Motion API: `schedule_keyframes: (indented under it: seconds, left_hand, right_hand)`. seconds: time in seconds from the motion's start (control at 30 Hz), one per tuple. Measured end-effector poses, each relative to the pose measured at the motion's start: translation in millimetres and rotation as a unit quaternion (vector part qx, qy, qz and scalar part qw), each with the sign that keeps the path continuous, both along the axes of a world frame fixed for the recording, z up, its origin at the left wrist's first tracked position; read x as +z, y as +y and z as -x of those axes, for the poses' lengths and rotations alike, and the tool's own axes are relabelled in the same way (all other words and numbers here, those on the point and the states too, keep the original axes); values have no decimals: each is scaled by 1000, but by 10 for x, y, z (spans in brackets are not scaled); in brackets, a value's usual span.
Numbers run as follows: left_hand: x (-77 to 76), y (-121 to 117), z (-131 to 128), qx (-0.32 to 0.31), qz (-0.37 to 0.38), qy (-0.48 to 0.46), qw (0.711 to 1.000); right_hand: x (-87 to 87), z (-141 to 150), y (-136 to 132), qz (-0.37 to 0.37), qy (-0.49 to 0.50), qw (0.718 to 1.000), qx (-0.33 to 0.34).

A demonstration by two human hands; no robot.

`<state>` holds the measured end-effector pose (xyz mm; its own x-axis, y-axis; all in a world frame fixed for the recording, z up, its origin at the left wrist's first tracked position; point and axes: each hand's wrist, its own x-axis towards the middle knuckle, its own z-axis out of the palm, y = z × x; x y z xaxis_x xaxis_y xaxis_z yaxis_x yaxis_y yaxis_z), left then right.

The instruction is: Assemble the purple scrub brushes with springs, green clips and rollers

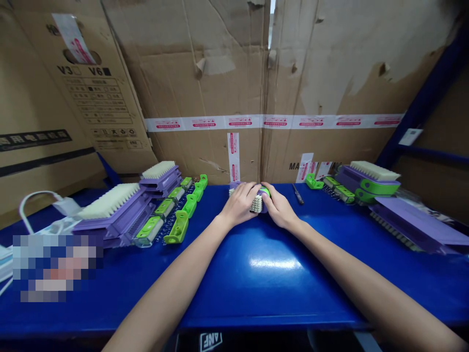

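A purple brush with cream bristles (256, 204) and a green end piece is held between my two hands over the middle of the blue table. My left hand (240, 203) is closed over its left side, covering much of the body. Around the green end on the right, my right hand (277, 205) curls with its fingers pressed against it. The bristles face toward me. A thin dark screwdriver (298, 194) lies a little to the right of my right hand. My fingers hide most of the brush's top.
On the left stand purple brush bodies (120, 220), several green end caps (179, 227) and grey-green blocks (149, 227). More brush parts (373, 188) and a purple panel (425, 222) are at the right. A white power strip (62, 225) lies far left. Cardboard (205, 88) walls the back.
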<state>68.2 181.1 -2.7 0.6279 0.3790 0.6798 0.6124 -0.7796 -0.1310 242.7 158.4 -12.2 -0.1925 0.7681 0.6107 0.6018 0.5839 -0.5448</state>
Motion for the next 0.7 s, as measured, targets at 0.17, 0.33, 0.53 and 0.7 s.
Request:
schedule_keyframes:
  seconds: [0.17, 0.33, 0.53, 0.7]
  left_hand:
    - [-7, 9, 61, 45, 5, -28, 999]
    - [-22, 35, 72, 56, 15, -43, 997]
    - [-7, 21, 57, 113, 14, -36, 993]
    - [4, 10, 51, 144, 41, -23, 988]
  right_hand:
    - [36, -5, -7, 97, 110, 989, -21]
    - [7, -22, 80, 213, 208, 954, -39]
    - [-60, -40, 176, 245, 210, 946, -45]
    - [-16, -26, 129, 254, 178, 948, -65]
